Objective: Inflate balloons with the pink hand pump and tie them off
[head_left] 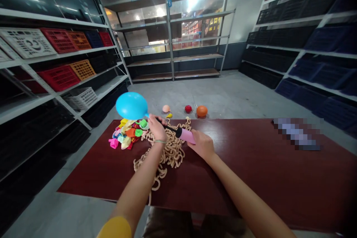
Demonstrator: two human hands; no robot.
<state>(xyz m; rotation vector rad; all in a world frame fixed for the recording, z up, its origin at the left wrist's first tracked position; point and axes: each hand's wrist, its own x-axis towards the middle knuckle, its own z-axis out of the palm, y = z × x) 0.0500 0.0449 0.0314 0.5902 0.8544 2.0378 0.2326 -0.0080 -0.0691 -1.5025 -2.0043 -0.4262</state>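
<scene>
The blue balloon (pixel 131 105) is swollen and sits beyond and left of the beige tangle (pixel 174 150) on the desk (pixel 240 171). The left hand (pixel 157 129) has its fingers closed around the balloon's neck; the right hand (pixel 204 145) grasps the pink pump (pixel 186 135) over the tangle's right side. Inflation looks well advanced, though whether it is complete I cannot tell. Left of the tangle, the heap of limp balloons (pixel 128 134) seems unfilled; beyond it, an orange ball-like thing (pixel 202 111) and a red one (pixel 188 109) look already round.
</scene>
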